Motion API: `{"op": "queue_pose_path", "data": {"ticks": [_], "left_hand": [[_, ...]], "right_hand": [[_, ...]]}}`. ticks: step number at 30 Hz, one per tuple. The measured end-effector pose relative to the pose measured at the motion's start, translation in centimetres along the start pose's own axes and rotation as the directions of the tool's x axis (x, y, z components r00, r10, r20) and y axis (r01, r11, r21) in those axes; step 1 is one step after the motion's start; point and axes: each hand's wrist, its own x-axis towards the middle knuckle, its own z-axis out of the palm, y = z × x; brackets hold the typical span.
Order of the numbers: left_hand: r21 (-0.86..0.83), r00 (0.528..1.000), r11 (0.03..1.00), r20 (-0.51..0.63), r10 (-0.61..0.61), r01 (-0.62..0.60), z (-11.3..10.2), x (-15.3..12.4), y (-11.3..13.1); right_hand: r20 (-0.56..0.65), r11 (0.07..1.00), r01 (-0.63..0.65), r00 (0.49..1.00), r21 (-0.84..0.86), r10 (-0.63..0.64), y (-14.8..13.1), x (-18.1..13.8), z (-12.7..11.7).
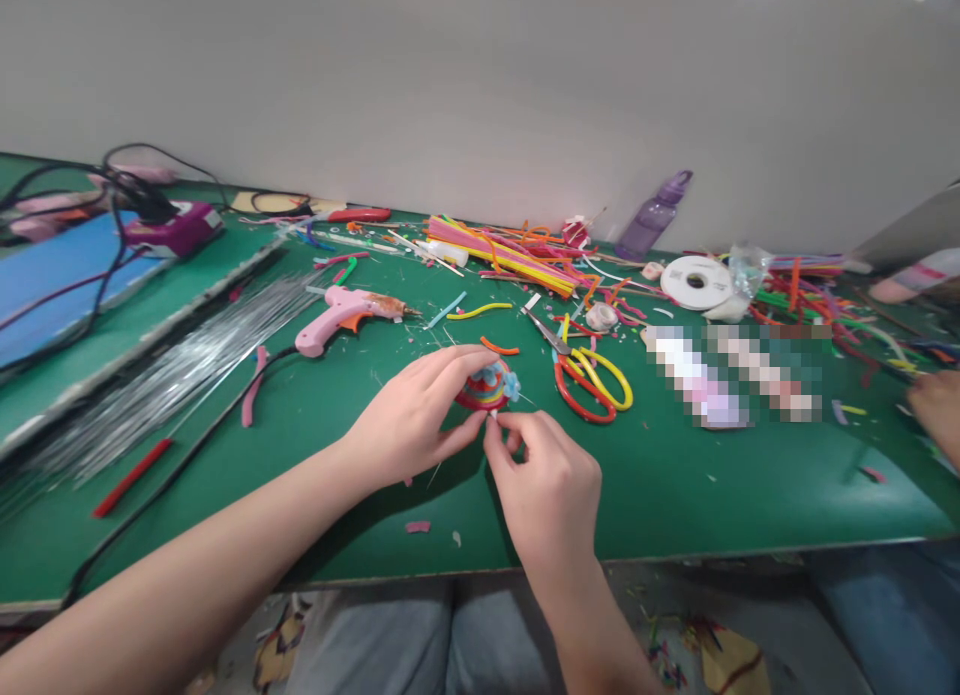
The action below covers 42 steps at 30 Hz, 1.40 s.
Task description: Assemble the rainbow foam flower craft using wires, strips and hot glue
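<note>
My left hand is closed around a small round craft piece of red, yellow and blue coiled strips, held just above the green table. My right hand pinches its lower edge with thumb and forefinger. Red-and-yellow scissors lie just to the right of the piece. A pink glue gun rests to the upper left.
A bundle of silver wires lies at the left. Coloured foam strips, a white tape roll and a purple bottle crowd the back. Another person's hand is at the right edge. A cable runs along the left.
</note>
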Motion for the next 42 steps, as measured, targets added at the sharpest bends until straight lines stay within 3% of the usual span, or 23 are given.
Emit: {"op": "queue_pose_path", "data": {"ticks": [26,34,42], "left_hand": [[-0.001,1.0,1.0,-0.015,-0.004,0.004,-0.1,0.0,0.0],[-0.001,1.0,1.0,-0.027,-0.01,0.01,-0.2,0.0,0.1],[-0.007,1.0,1.0,-0.007,-0.015,0.015,-0.2,0.0,0.0]], "right_hand": [[0.074,0.997,-0.067,0.995,0.038,0.064,0.7,-1.6,-0.5],[0.098,0.993,-0.09,0.99,-0.072,0.097,0.2,-1.4,0.5],[0.113,0.995,-0.079,0.99,-0.059,0.085,0.2,-1.6,0.2]]}}
